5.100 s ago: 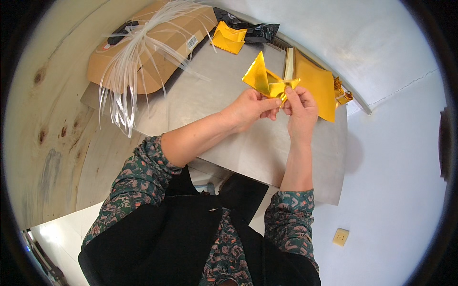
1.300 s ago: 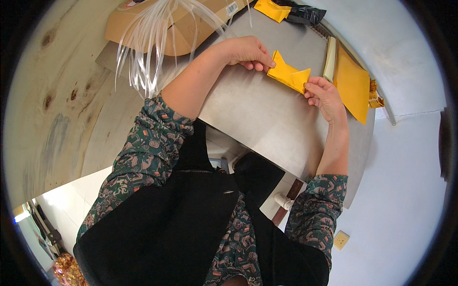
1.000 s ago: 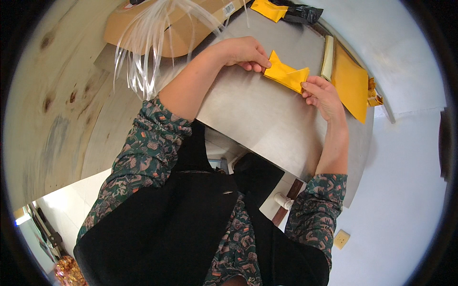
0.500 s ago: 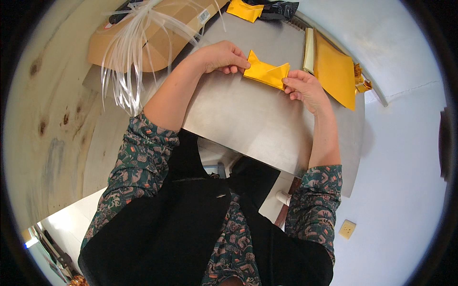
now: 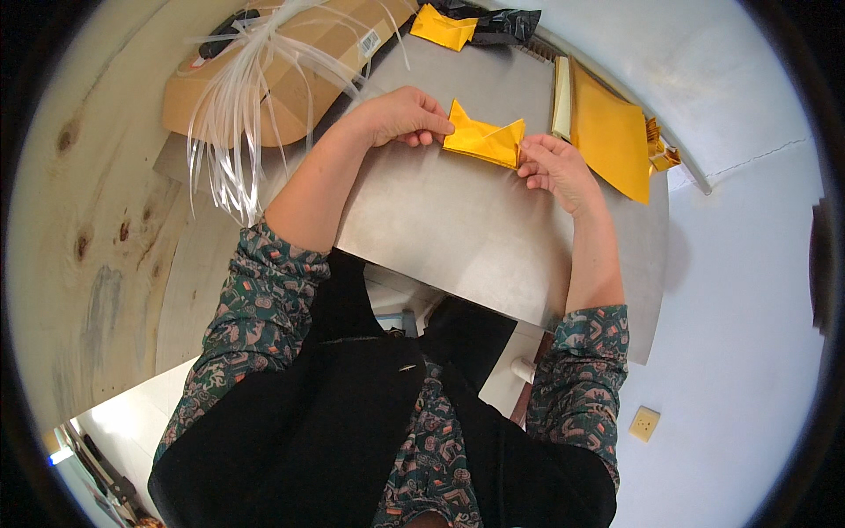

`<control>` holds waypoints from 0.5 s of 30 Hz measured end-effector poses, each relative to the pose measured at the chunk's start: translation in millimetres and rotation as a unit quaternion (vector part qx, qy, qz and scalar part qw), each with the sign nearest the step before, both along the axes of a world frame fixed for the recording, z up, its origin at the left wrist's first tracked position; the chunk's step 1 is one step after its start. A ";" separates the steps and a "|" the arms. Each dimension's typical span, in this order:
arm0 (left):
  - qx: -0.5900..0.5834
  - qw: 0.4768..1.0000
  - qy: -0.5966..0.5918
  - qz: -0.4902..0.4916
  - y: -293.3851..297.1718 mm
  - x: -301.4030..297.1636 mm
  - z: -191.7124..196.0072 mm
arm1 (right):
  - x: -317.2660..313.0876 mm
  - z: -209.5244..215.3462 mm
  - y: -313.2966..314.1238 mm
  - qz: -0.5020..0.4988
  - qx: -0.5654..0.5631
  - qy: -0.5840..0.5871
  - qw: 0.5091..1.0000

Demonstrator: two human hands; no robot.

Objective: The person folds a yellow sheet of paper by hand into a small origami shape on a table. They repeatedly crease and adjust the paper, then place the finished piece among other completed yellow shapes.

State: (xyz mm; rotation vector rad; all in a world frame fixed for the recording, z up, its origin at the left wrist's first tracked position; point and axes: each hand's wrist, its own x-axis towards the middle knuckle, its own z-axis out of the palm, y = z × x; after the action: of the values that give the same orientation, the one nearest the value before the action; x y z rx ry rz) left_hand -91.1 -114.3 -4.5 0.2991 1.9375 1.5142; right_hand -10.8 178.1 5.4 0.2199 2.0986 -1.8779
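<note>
A piece of yellow paper (image 5: 482, 143), folded into a small boat-like shape with two raised points, is held between my two hands above the grey metal table (image 5: 422, 220). My left hand (image 5: 407, 118) pinches its left end between thumb and fingers. At the right end, my right hand (image 5: 560, 172) has thumb and fingertips closed on the lower corner. A similar folded yellow paper (image 5: 443, 29) lies at the far edge of the table. To the right, close to my right hand, lie flat yellow sheets (image 5: 609, 132).
A cardboard box (image 5: 308, 84) stands at the far left, with a bunch of clear plastic strips (image 5: 242, 132) hanging over it. Black plastic (image 5: 509, 26) lies at the back. More folded yellow pieces (image 5: 660, 151) sit by the right edge, next to a white wall (image 5: 739, 264).
The whole view has shifted slightly. Both hands keep their grip on the folded yellow paper, which stays in nearly the same place over the table.
</note>
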 end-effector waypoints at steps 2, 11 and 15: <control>0.009 1.000 -0.008 -0.001 0.0 0.3 0.8 | -0.1 0.2 0.5 0.003 -0.014 0.000 1.000; 0.058 0.998 -0.033 -0.002 -5.7 -4.2 -2.5 | -0.1 -0.9 3.9 0.023 -0.073 0.025 0.997; 0.090 0.995 -0.052 -0.005 -8.2 -5.3 -3.1 | -2.5 -0.2 7.7 0.025 -0.120 0.026 0.992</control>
State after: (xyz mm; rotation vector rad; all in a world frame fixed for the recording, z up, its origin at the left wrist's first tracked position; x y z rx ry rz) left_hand -96.4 -122.5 -7.6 0.3020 1.7213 1.6668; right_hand -13.2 185.9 5.2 0.0636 1.8673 -2.1039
